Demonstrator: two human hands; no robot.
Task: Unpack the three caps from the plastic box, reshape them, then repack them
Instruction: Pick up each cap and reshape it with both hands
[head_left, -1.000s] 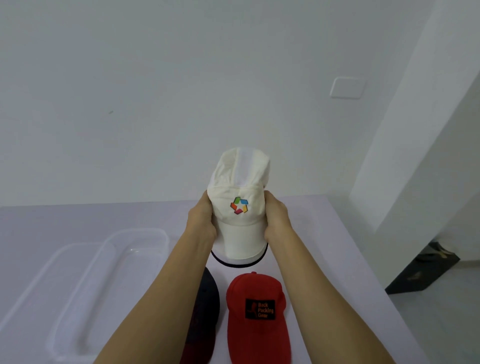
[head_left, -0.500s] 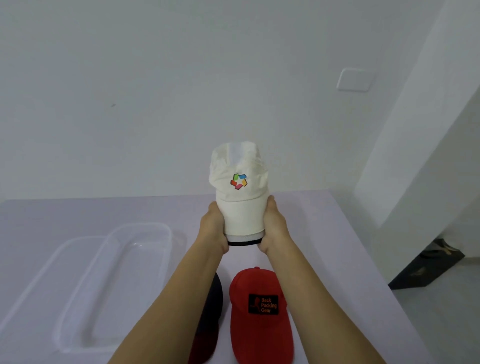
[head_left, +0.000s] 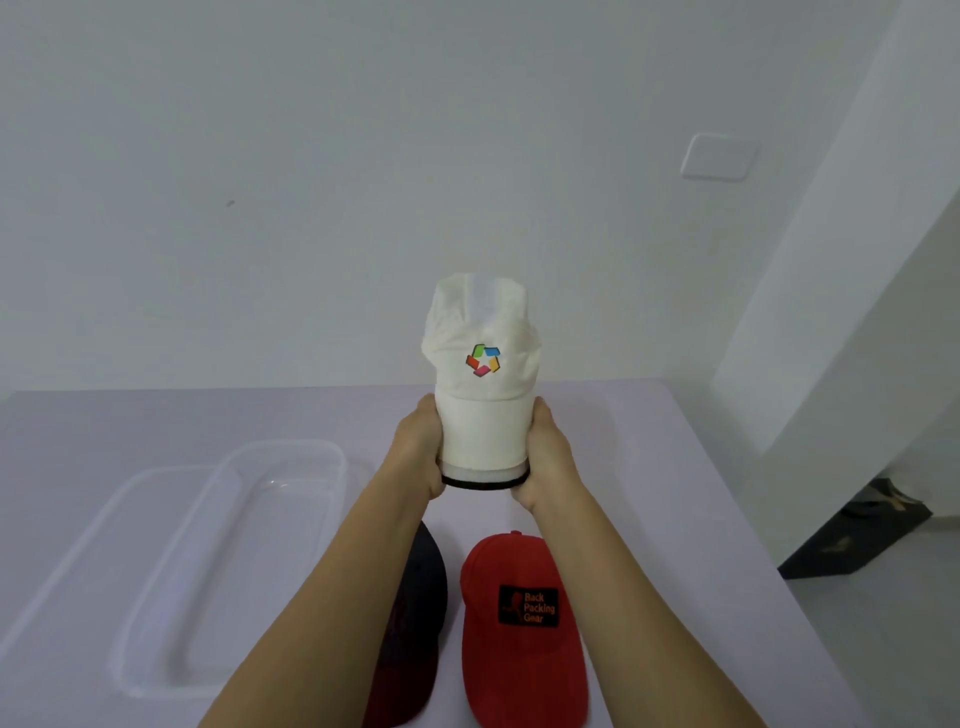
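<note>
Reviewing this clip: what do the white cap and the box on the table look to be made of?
White cap: thin matte fabric, probably a light synthetic or cotton; its crown creases and slumps softly between the left hand and right hand. Plastic box: clear, glossy rigid plastic; the table shows through it and its rim catches highlights.

Soft matt cloth on the white cap (head_left: 480, 400), same dull fabric on the red cap (head_left: 519, 629) and the dark cap (head_left: 415, 623), while the plastic box (head_left: 228, 561) beside them looks clear, smooth and glossy on a smooth, matt table (head_left: 156, 421).
</note>
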